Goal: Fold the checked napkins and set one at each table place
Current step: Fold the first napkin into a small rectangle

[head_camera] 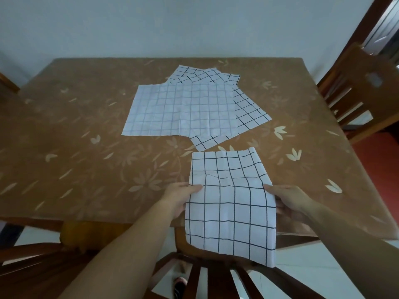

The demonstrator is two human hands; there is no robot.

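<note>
Head view: your left hand (180, 198) and right hand (290, 200) each pinch a side edge of the napkin (228, 208). It drapes over the worktop's (86, 147) near edge, probably ready for a cross-fold. The spare napkins (183, 108) lie spread mid-worktop.

held napkin (231, 203): white, dark grid | table (86, 147): brown, pale floral print | chair (358, 87): reddish-brown, seemingly wood

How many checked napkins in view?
4 at least: held napkin at the near edge, between left hand and right hand; farther back, overlapping, pale top napkin, right-jutting napkin, rear napkin. Overlaps may hide more.
</note>
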